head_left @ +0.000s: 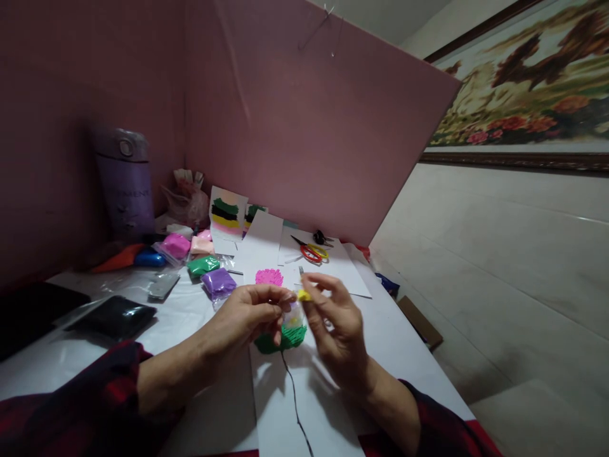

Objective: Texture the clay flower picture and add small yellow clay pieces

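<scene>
My right hand [335, 320] pinches a small lump of yellow clay [304, 295] between thumb and fingers. Close beside it my left hand [259, 311] has its thumb and fingertips pressed together; whatever they hold is too small to make out. Below the hands, on a white sheet [273, 403], lies a patch of green clay [294, 336], partly hidden by my left hand. From it a thin black line [295, 397] runs toward me. A clear plastic bag [294, 315] with a bit of yellow shows between the hands. Behind them is a textured pink clay patch [269, 277].
Bagged clay in purple [219, 282], green [203, 266], magenta [175, 245] and black [117, 317] lies at left. Scissors [311, 252] rest on paper at the back. A purple bottle [124, 184] stands by the pink wall [304, 127]. A small fork [301, 270] is beyond my right hand.
</scene>
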{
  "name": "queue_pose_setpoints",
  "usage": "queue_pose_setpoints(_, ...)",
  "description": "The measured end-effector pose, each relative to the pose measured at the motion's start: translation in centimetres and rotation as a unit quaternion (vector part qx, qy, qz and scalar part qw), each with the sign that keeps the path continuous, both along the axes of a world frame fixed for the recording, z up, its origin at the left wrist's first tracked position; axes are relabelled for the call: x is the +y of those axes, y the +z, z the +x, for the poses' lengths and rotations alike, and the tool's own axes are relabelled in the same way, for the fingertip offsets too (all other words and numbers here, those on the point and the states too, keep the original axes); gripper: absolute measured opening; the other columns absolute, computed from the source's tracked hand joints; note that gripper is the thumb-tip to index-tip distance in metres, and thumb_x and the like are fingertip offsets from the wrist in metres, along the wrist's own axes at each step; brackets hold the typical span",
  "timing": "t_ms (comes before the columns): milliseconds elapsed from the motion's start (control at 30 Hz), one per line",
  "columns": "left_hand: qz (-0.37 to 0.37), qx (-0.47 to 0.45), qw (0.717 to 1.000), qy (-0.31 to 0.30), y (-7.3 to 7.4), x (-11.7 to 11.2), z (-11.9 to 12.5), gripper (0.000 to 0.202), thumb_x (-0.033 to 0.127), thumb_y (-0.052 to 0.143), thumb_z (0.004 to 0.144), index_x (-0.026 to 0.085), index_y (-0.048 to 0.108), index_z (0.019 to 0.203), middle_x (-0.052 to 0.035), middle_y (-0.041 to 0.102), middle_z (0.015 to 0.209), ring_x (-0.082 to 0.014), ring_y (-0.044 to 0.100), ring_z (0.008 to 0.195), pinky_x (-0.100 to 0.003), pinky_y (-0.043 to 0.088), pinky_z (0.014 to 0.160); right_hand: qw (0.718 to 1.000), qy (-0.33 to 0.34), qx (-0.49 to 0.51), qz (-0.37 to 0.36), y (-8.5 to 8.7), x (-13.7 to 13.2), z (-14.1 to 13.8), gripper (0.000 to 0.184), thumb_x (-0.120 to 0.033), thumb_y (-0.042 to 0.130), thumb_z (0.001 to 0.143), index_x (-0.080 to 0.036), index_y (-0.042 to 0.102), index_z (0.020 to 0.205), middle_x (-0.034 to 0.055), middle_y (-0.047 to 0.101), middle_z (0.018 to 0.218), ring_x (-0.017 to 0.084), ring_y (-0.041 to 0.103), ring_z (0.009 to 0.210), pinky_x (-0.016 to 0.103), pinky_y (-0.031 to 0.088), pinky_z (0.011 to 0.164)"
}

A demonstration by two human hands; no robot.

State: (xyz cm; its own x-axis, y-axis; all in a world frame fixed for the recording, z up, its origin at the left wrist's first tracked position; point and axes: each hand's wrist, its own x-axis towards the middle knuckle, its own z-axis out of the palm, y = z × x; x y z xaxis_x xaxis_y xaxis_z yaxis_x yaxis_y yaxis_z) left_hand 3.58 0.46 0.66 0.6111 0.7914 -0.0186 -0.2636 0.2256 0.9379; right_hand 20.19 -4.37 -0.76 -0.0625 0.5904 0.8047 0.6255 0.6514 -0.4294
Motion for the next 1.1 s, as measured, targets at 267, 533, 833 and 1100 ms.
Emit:
queue_pose_setpoints(267, -0.017, -0.025, 0.999, -0.015, -0.1, -0.1, -0.1, 0.019, 0.016, 0.074, 0.066, 0.013, 0.065, 0.082, 0.0009, 0.059, 0.075, -0.0086, 0.052, 0.057, -0.024, 0.042, 0.053, 0.979, 0.023, 0.156, -0.128, 0.3, 0.7, 0.0, 0.022, -0.03, 0.055, 0.093, -0.022, 0.073, 0.101, 0.004, 0.068, 0.088, 0.016, 0.06, 0.073, 0.028, 0.049, 0.061)
queue_pose_setpoints(533, 0.019, 0.029, 0.998, -0.055, -1.5, 0.9, 0.0, 0.03, 0.043, 0.074, 0.073, 0.016, 0.062, 0.081, 0.0036, 0.055, 0.056, -0.008, 0.047, 0.045, -0.022, 0.034, 0.046, 0.966, 0.052, 0.178, -0.178, 0.0, 0.9, -0.2, 0.024, -0.037, 0.059, 0.09, -0.022, 0.074, 0.1, 0.0011, 0.061, 0.071, 0.012, 0.047, 0.057, 0.025, 0.042, 0.052)
queue_pose_setpoints(833, 0.01, 0.041, 0.997, -0.066, -1.6, 1.0, 0.2, 0.031, 0.04, 0.076, 0.066, 0.017, 0.057, 0.075, 0.0051, 0.051, 0.057, -0.0063, 0.041, 0.043, -0.02, 0.032, 0.04, 0.913, 0.145, 0.273, -0.266, 0.0, 0.8, -0.4, 0.029, -0.045, 0.064, 0.085, -0.019, 0.074, 0.094, -0.0025, 0.052, 0.062, 0.01, 0.042, 0.054, 0.023, 0.036, 0.051)
queue_pose_setpoints(1100, -0.009, -0.016, 0.993, -0.121, -1.4, 0.5, 0.2, 0.029, 0.039, 0.077, 0.069, 0.015, 0.059, 0.073, 0.0043, 0.052, 0.058, -0.0057, 0.041, 0.042, -0.02, 0.035, 0.04, 0.929, 0.116, 0.234, -0.263, 0.0, 0.5, -0.5, 0.028, -0.043, 0.061, 0.088, -0.018, 0.073, 0.095, -0.0021, 0.053, 0.064, 0.01, 0.042, 0.054, 0.024, 0.037, 0.052)
